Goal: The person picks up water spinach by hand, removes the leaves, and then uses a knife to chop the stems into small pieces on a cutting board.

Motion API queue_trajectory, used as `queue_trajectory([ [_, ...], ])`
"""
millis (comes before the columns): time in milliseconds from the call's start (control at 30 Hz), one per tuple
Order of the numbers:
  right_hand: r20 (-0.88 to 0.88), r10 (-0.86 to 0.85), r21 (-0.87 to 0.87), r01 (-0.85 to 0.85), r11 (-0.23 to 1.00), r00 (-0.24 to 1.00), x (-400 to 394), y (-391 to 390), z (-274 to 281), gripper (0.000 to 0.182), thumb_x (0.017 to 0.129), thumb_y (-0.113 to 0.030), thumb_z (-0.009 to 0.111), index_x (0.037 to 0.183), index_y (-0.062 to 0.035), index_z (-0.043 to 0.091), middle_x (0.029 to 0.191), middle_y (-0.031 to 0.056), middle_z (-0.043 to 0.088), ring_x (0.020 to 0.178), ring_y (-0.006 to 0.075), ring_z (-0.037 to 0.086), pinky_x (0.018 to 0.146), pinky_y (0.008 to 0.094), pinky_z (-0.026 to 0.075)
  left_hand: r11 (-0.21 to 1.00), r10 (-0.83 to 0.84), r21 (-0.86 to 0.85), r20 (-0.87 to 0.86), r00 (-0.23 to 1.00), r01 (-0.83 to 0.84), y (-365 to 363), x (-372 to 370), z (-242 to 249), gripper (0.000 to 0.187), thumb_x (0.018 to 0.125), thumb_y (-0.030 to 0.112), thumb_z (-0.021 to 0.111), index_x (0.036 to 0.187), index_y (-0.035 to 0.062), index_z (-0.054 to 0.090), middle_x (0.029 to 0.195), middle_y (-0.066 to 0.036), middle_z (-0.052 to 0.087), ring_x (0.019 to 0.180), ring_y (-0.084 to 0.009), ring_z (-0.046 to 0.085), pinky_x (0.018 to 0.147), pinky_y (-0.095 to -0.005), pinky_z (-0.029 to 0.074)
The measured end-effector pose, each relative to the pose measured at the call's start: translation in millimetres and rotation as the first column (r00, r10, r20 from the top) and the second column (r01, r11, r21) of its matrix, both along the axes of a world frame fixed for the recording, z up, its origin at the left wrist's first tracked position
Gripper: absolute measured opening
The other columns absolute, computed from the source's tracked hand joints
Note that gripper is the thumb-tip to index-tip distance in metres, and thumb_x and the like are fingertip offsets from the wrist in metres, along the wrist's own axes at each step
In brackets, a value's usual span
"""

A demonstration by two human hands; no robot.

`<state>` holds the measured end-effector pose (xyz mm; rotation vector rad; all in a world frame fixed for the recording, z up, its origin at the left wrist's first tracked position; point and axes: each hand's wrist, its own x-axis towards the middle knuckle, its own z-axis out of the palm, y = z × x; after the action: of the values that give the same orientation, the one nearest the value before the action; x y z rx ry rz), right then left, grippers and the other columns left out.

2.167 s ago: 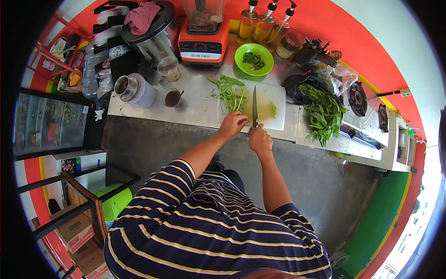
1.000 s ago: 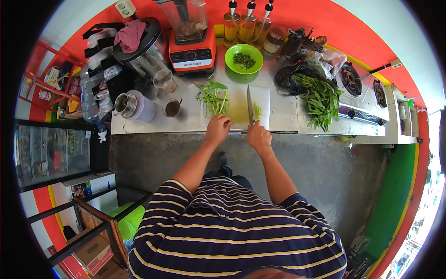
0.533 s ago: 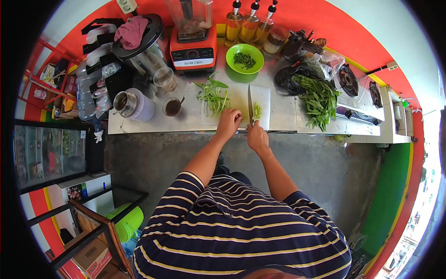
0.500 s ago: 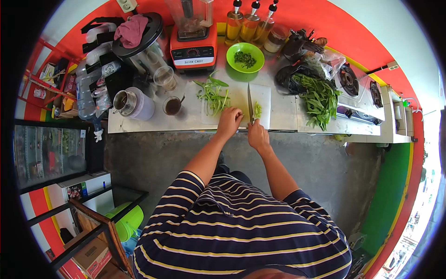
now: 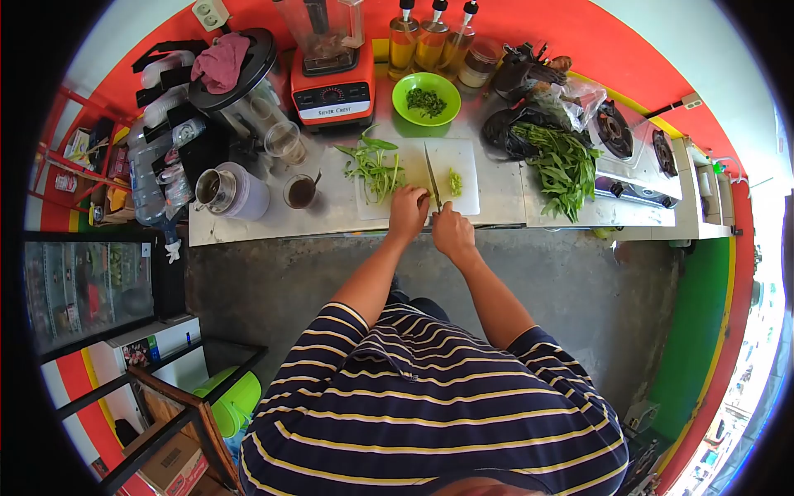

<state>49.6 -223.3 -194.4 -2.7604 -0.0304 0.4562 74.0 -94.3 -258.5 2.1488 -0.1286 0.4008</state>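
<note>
My right hand [image 5: 453,230] is wrapped round the handle of a knife [image 5: 432,175], whose blade points away from me over the white cutting board [image 5: 465,153]. Beside it on the left, my left hand [image 5: 409,212] has its fingers curled at the board's near edge; what they hold, if anything, is too small to make out. Green stems with leaves [image 5: 375,172] lie on the board's left part. A small heap of cut green pieces [image 5: 455,182] is right of the blade. Behind the board, a green bowl [image 5: 407,110] holds chopped greens [image 5: 426,102].
A glass of dark liquid [image 5: 301,192], a clear cup [image 5: 285,143] and a metal-topped jug [image 5: 240,191] stand left. Behind are a red blender [image 5: 333,89] and oil bottles [image 5: 432,41]. Leafy greens [image 5: 564,172] and a stove [image 5: 633,157] are right.
The knife and my right hand have shifted left, closer to my left hand. The blade now stands apart from the cut pieces. The whole view has shifted slightly.
</note>
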Motion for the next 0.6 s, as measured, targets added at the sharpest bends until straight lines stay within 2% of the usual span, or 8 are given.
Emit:
queue_trajectory([
  [267, -0.04, -0.034, -0.046, 0.032, 0.998, 0.999, -7.1, 9.9, 5.6, 0.031, 0.102, -0.03, 0.051, 0.106, 0.0009, 0.05, 0.095, 0.0273, 0.071, 0.093, 0.0459, 0.07, 0.083, 0.0538, 0.054, 0.999, -0.03, -0.04, -0.089, 0.996, 0.027, 5.5, 3.0, 3.4, 0.008, 0.082, 0.008, 0.069, 0.088, 0.0025, 0.069, 0.082, -0.013, 0.064, 0.084, -0.0336, 0.059, 0.078, -0.0448, 0.046],
  [333, -0.024, -0.006, -0.089, 0.004, 0.996, 1.0, -3.8, 11.2, 2.9, 0.027, 0.1, -0.024, 0.052, 0.108, 0.0012, 0.05, 0.096, 0.0233, 0.073, 0.092, 0.0414, 0.072, 0.082, 0.0498, 0.057, 0.996, -0.08, -0.054, -0.081, 0.994, 0.076, 8.1, 4.1, 3.4, 0.009, 0.081, 0.008, 0.069, 0.087, 0.0018, 0.069, 0.082, -0.014, 0.064, 0.084, -0.0336, 0.06, 0.078, -0.0446, 0.046],
  [433, -0.032, -0.013, -0.09, 0.01, 0.996, 0.999, -3.6, 15.9, -4.3, 0.025, 0.098, -0.02, 0.052, 0.109, 0.0021, 0.05, 0.097, 0.0237, 0.073, 0.093, 0.041, 0.072, 0.082, 0.0485, 0.057, 0.994, -0.077, -0.083, -0.08, 0.994, 0.071, 6.3, 5.2, 3.3, 0.005, 0.079, 0.005, 0.069, 0.083, 0.0024, 0.068, 0.08, -0.014, 0.063, 0.082, -0.0353, 0.058, 0.078, -0.0452, 0.045],
  [533, -0.033, -0.014, -0.088, 0.011, 0.996, 0.999, -4.6, 17.1, -8.0, 0.024, 0.097, -0.019, 0.051, 0.108, 0.0024, 0.051, 0.098, 0.0244, 0.072, 0.094, 0.0409, 0.072, 0.082, 0.0473, 0.058, 0.998, -0.045, -0.047, -0.087, 0.995, 0.041, 5.9, 5.7, 0.3, 0.008, 0.08, 0.007, 0.07, 0.085, 0.0014, 0.07, 0.081, -0.014, 0.065, 0.081, -0.034, 0.06, 0.076, -0.0447, 0.046],
  [600, -0.061, -0.009, -0.062, 0.005, 0.998, 0.998, 5.8, 14.7, -7.4, 0.029, 0.098, -0.024, 0.051, 0.11, 0.0028, 0.05, 0.101, 0.0268, 0.071, 0.097, 0.0436, 0.07, 0.086, 0.0501, 0.055, 0.997, -0.063, -0.049, -0.08, 0.995, 0.06, 6.5, 7.2, -1.0, 0.006, 0.079, 0.006, 0.069, 0.083, 0.0018, 0.069, 0.079, -0.014, 0.064, 0.081, -0.035, 0.059, 0.077, -0.0451, 0.045],
])
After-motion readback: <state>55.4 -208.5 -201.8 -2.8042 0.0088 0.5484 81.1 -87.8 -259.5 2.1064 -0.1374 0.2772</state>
